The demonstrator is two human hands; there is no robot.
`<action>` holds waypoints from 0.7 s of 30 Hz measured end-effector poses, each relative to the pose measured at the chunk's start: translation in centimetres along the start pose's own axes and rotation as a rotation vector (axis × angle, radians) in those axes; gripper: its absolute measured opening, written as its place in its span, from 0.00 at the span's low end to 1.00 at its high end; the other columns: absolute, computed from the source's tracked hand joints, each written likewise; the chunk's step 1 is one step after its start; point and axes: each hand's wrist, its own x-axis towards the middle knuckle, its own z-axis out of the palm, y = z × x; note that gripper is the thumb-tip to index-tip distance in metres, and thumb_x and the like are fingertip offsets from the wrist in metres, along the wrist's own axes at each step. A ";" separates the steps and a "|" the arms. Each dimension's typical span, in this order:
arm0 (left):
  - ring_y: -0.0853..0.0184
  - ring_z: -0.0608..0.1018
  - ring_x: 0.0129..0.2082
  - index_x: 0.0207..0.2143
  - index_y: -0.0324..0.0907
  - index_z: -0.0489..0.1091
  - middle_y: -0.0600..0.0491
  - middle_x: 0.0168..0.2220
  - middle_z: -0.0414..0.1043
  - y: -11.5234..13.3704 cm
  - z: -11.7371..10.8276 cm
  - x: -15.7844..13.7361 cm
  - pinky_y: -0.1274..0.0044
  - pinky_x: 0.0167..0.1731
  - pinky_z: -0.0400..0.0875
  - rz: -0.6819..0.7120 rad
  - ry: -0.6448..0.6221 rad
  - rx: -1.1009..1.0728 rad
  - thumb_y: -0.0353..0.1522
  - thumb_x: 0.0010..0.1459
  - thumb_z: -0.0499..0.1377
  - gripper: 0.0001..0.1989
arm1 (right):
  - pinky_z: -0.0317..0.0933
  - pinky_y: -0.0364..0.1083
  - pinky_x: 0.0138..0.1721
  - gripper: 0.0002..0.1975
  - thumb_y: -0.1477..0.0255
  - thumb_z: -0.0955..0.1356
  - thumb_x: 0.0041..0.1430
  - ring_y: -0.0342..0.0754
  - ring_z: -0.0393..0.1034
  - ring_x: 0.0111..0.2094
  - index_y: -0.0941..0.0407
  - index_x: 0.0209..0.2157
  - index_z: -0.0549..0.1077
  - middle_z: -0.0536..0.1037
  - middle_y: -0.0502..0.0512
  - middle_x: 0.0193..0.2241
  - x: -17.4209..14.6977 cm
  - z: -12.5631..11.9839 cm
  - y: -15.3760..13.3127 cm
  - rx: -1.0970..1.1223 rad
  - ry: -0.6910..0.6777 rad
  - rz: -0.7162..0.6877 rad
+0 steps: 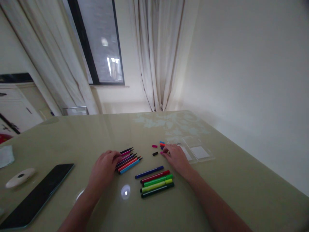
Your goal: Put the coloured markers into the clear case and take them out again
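Note:
My left hand has its fingers pinched at the rear end of a magenta marker in a row of uncapped markers. A black marker is just beyond it; an orange marker and a light blue marker lie on the near side. My right hand is closed, with a small pink cap at its fingertips. Next to those fingers are a blue cap, an orange cap, a magenta cap and a black cap.
Several capped markers lie nearer me, among them a dark green one and a red one. A clear plastic case lies flat behind my right hand. Left on the table are a black tablet and a white oval object.

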 end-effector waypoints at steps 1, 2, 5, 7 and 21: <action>0.56 0.78 0.44 0.38 0.45 0.79 0.47 0.41 0.79 -0.2 -0.1 0.0 0.68 0.46 0.69 -0.007 0.006 0.047 0.38 0.65 0.52 0.16 | 0.62 0.48 0.40 0.07 0.69 0.71 0.65 0.52 0.74 0.36 0.54 0.32 0.77 0.81 0.54 0.32 0.0 0.0 0.0 0.011 0.007 -0.010; 0.56 0.78 0.44 0.38 0.46 0.79 0.47 0.41 0.79 -0.4 -0.2 0.0 0.68 0.46 0.69 -0.010 -0.001 0.083 0.37 0.65 0.51 0.16 | 0.62 0.48 0.39 0.08 0.68 0.70 0.65 0.52 0.74 0.36 0.54 0.32 0.77 0.81 0.55 0.32 0.0 -0.1 0.0 0.029 0.018 -0.022; 0.55 0.79 0.43 0.39 0.45 0.80 0.47 0.40 0.79 -0.7 -0.1 -0.1 0.68 0.45 0.70 -0.007 -0.045 0.134 0.38 0.65 0.51 0.17 | 0.64 0.48 0.40 0.08 0.67 0.69 0.66 0.51 0.74 0.36 0.55 0.34 0.78 0.81 0.56 0.34 0.0 -0.3 -0.2 0.136 0.053 -0.024; 0.55 0.79 0.43 0.39 0.45 0.80 0.46 0.40 0.79 -0.9 0.0 -0.2 0.67 0.46 0.70 -0.005 -0.058 0.150 0.37 0.64 0.51 0.17 | 0.66 0.48 0.40 0.08 0.67 0.70 0.66 0.51 0.75 0.37 0.55 0.36 0.79 0.82 0.56 0.35 0.0 -0.5 -0.6 0.261 0.067 0.009; 0.60 0.80 0.41 0.43 0.46 0.76 0.51 0.41 0.82 4.7 1.2 -1.0 0.71 0.42 0.74 0.139 -0.135 -0.477 0.43 0.66 0.54 0.15 | 0.70 0.51 0.49 0.11 0.62 0.71 0.65 0.51 0.78 0.44 0.54 0.41 0.80 0.84 0.57 0.44 -0.2 -1.5 -2.7 0.784 0.049 -0.018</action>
